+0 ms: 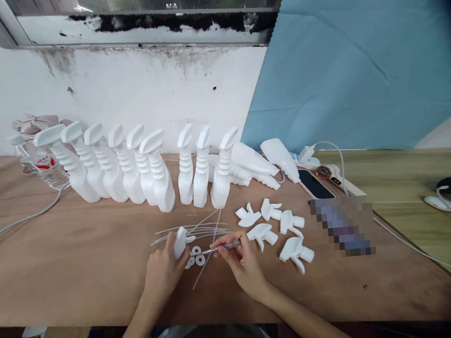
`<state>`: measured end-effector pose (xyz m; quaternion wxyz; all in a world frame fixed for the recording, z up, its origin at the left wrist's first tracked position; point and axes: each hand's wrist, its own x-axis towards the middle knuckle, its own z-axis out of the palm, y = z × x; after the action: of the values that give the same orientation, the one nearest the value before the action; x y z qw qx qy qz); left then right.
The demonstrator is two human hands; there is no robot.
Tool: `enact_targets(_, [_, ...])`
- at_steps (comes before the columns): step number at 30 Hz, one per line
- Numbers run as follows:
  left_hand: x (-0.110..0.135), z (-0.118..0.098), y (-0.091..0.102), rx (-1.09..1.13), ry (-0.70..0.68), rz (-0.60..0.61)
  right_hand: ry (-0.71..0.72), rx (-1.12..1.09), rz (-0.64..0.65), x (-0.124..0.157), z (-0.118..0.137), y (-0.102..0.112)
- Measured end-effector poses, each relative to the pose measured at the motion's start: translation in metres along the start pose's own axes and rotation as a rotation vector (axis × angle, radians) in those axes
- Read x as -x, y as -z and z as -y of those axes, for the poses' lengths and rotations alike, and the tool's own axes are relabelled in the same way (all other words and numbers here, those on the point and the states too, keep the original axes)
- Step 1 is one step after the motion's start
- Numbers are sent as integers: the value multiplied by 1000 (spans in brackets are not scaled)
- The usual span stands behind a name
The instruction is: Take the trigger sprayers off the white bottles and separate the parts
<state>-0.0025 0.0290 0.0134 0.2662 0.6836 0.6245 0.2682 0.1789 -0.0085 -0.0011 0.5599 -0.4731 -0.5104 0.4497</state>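
Note:
My left hand (163, 266) is closed around a white trigger spray head (180, 242). Slim metal tweezers (207, 251) are gripped in my right hand (242, 267), their tip pointing left at several small white ring washers (200, 260). These washers lie on the table between my two hands, just right of the spray head. Thin clear dip tubes (199, 230) are scattered behind the washers, and one crosses diagonally under the tweezers. To the right of my right hand lie several loose spray heads (296, 249), with their triggers attached.
White spray bottles (163, 182) with heads on stand in a row along the wall. Headless bottles (252, 161) lie behind them on the right. A phone (317, 184), a power strip (345, 179) and cables sit farther right. A clear plastic bottle (46, 166) stands at left.

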Motion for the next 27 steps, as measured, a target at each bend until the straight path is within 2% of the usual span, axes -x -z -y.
enact_targets(2, [0,-3,1,-10,16,2,78,24,-58,3,4,3])
enact_targets(3, [-1,-5,3,53,30,0,140,21,-97,4,9,5])
enact_targets(7, [0,-19,3,652,171,51,412,25,-193,10,34,16])
enact_targets(9, [4,-27,-3,945,279,126,440,257,-113,14,45,20])
enact_targets(12, [18,-39,-21,1171,359,274,322,678,162,19,54,23])
enact_targets(13, [22,-42,-28,1210,361,325,281,740,226,20,55,23])
enact_targets(15, [30,-48,-40,1265,343,433,197,748,265,21,55,24])
enact_targets(18, [32,-55,-49,1277,276,561,58,669,211,22,56,30])
enact_targets(21, [28,-59,-44,1100,164,602,-40,623,161,18,57,45])
enact_targets(24, [22,-60,-34,847,15,610,-77,635,35,6,52,74])
enact_targets(27, [17,-57,-25,679,-54,563,-111,756,-126,-14,41,111])
